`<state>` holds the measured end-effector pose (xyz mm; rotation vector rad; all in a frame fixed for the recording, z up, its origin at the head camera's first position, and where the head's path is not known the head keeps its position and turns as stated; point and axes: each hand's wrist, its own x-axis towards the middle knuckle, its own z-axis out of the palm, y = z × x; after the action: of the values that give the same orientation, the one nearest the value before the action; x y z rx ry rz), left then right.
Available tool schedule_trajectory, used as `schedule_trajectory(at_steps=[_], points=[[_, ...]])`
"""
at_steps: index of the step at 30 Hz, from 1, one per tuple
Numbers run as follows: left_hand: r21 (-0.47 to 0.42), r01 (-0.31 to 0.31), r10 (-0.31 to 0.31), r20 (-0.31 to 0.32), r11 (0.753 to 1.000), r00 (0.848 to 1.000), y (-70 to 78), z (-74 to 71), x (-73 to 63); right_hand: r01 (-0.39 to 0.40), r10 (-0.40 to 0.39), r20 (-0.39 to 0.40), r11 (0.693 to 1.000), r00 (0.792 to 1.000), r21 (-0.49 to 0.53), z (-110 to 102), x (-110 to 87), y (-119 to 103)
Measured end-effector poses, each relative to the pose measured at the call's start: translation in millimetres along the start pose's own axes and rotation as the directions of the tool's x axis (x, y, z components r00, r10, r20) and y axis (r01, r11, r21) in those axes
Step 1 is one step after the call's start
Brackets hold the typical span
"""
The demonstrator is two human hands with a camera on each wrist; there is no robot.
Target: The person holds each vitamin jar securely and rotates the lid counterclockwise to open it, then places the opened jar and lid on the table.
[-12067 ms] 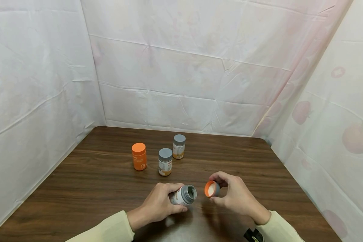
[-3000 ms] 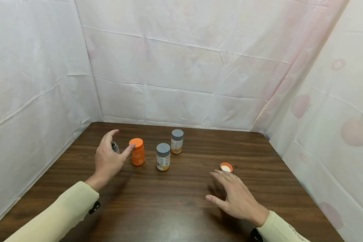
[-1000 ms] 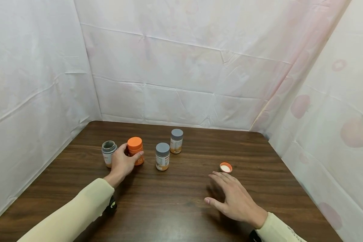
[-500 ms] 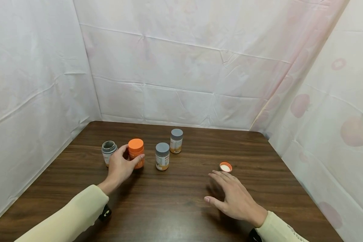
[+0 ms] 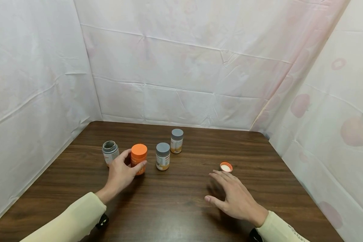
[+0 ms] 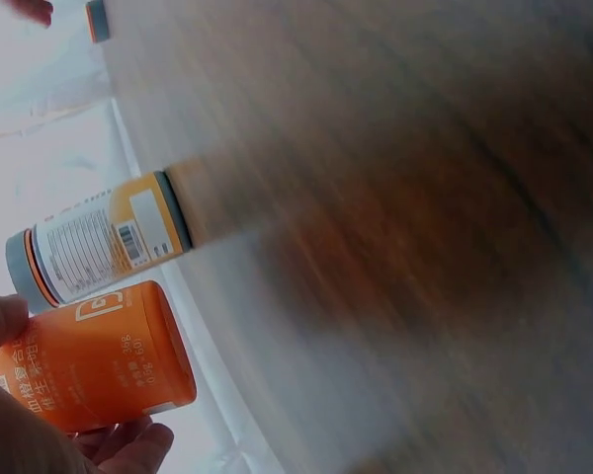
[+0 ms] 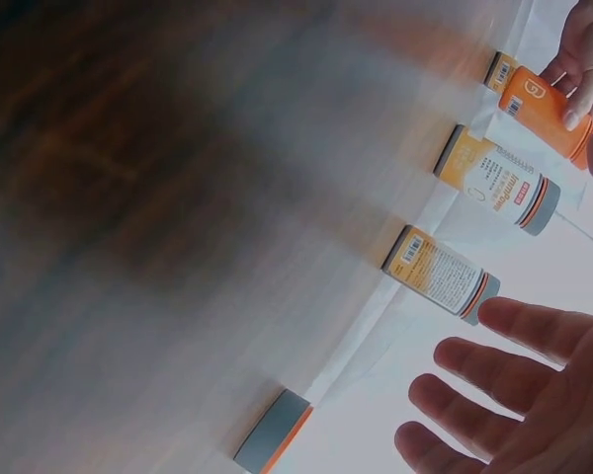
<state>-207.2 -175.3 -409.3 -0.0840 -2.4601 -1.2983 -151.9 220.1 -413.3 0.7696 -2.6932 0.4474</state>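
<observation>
My left hand (image 5: 121,173) grips an orange pill bottle (image 5: 138,153) with an orange cap, thumb on the near side and fingers behind it. The bottle is upright and looks slightly raised off the table. Just left of it stands an uncapped grey-necked bottle (image 5: 110,153), partly hidden by the hand. My right hand (image 5: 236,198) has its fingers spread and holds nothing; the right wrist view shows the fingers (image 7: 494,355) loosely extended. Beyond its fingertips a loose grey cap (image 5: 226,167) lies inside up, showing an orange rim and white liner.
Two grey-capped bottles stand upright to the right of the orange one: a nearer bottle (image 5: 163,157) and a farther bottle (image 5: 176,141). The brown wooden table (image 5: 181,205) is bounded by white cloth walls (image 5: 175,67) behind and on both sides.
The uncapped bottle was set down at the left and its cap on the right. My left hand then took the orange bottle and has drawn it nearer and slightly right.
</observation>
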Motion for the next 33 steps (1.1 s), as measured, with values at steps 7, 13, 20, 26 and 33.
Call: schedule_trajectory(at_steps=[7,13,20,26,33], points=[[0.020,-0.062,0.063,-0.025,0.998,0.998,3.3,3.7,-5.5,-0.002,0.002,-0.004,1.000,1.000,0.006,0.3,-0.3,0.9],[0.008,-0.098,0.098,-0.011,0.995,0.995,6.7,6.7,-10.9,-0.003,0.003,-0.014,1.000,1.000,0.016,1.3,-0.1,1.5],[-0.013,-0.145,0.145,0.004,0.989,0.989,10.5,11.3,-16.2,-0.014,0.014,-0.017,0.999,1.000,0.031,2.4,0.7,2.0],[-0.054,-0.178,0.180,0.034,0.983,0.983,14.4,16.4,-21.2,-0.018,0.019,-0.018,0.999,1.000,0.049,3.1,1.5,1.0],[-0.057,-0.222,0.225,0.042,0.973,0.974,19.7,22.5,-26.7,-0.017,0.019,-0.033,0.997,0.999,0.072,4.6,1.7,0.0]])
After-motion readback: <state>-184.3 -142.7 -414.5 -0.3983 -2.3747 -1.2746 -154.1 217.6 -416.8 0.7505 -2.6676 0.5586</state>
